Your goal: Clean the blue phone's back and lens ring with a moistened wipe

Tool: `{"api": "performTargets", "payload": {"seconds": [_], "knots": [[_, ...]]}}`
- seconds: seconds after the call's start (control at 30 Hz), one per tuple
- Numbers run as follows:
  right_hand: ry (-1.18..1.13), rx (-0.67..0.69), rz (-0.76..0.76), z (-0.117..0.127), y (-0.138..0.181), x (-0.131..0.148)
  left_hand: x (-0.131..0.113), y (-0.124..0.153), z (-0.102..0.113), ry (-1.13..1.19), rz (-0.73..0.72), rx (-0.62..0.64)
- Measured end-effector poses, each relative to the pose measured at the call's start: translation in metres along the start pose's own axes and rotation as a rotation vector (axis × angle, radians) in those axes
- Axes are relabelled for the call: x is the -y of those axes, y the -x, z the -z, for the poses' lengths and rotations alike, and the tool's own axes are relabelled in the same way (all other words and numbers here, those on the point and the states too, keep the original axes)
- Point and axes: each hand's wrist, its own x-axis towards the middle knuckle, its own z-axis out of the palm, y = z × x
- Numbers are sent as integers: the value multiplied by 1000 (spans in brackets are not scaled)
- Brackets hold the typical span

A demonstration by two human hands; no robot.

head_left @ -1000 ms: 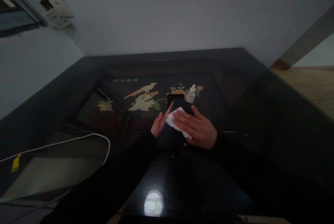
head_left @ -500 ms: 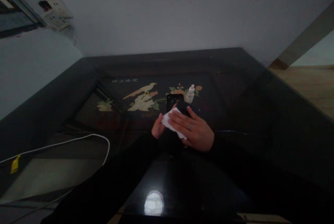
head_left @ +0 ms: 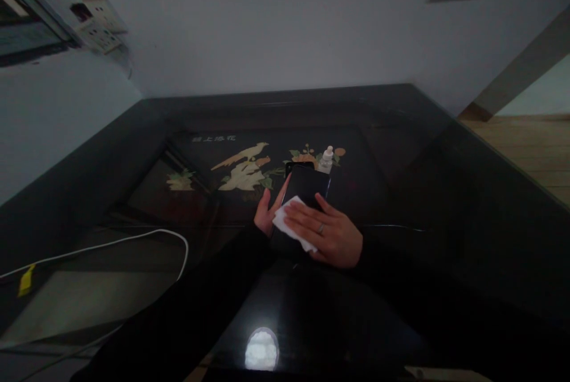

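A black flat tablet (head_left: pixel 307 183) with a glossy face is tilted in front of me. My left hand (head_left: pixel 267 212) holds it by its left edge, thumb along the side and the other fingers mostly hidden behind it. Flat against its face, my right hand (head_left: pixel 327 230), with a ring on one finger, presses a folded white cloth (head_left: pixel 291 221). Just beyond the tablet's far edge, part of a black phone (head_left: pixel 294 165) shows on the table. Close by on the right stands a small clear bottle (head_left: pixel 326 159) with a white cap.
The dark glossy table (head_left: pixel 383 126) carries inlaid bird and flower pictures. A white cable (head_left: pixel 155 230) with a yellow tag (head_left: pixel 27 280) curves along the left. Sockets (head_left: pixel 104 16) are on the wall behind, and the floor (head_left: pixel 534 144) shows at right.
My right hand and the cloth have slid slightly toward me over the tablet, exposing more of its far part. The tablet's face has tilted more into view; my left thumb has spread outward.
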Motion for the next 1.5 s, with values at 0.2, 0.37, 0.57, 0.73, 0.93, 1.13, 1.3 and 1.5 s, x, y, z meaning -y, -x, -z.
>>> {"api": "performTargets", "payload": {"seconds": [0.2, 0.37, 0.57, 0.73, 0.93, 1.13, 1.3, 1.5], "knots": [[-95, 66, 294, -8, 3, 10, -8, 3, 1, -67, -30, 15], [-105, -31, 283, 0, 12, -12, -9, 5, -2, -99, -35, 69], [-115, -250, 38, 5, 25, -31, -13, 6, -6, -49, -73, -40], [-386, -602, -519, -5, 26, -38, -12, 9, -5, -71, -76, 88], [-459, -681, -974, -22, 28, -36, -5, 4, 4, -140, -159, 100], [-600, -553, -893, -14, 20, -25, 1, 9, -5, -200, -234, 79], [-654, -460, -856, -16, 22, -21, 1, 14, -11, -205, -244, 70], [-607, -430, -693, -10, 19, -16, -2, 9, -5, -219, -235, 80]]}}
